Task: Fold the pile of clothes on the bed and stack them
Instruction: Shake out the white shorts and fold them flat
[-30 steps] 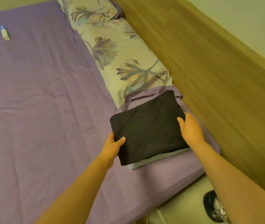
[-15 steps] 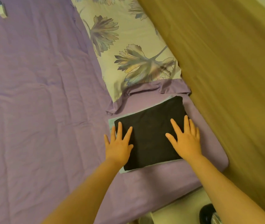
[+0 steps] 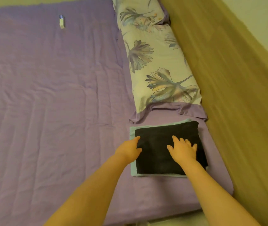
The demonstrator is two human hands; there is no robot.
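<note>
Since half a second ago our left hand (image 3: pixel 128 148) has slid off the top of the folded black garment (image 3: pixel 167 144) to its left edge, and our view has tipped up, bringing the small white object (image 3: pixel 62 22) farther into sight on the far part of the bed (image 3: pixel 48 111). Our left hand now touches the garment's left edge with the fingers relaxed, gripping nothing. Our right hand (image 3: pixel 184 150) lies flat on top of the black garment, fingers spread and straight, pressing down. The black garment sits squarely on a folded pale green garment (image 3: pixel 133 168), whose edges show along the left, far and near sides. This stack rests on the purple sheet near the bed's right side, just below the floral pillow (image 3: pixel 156 62) and beside the wooden headboard (image 3: pixel 236 95).
</note>
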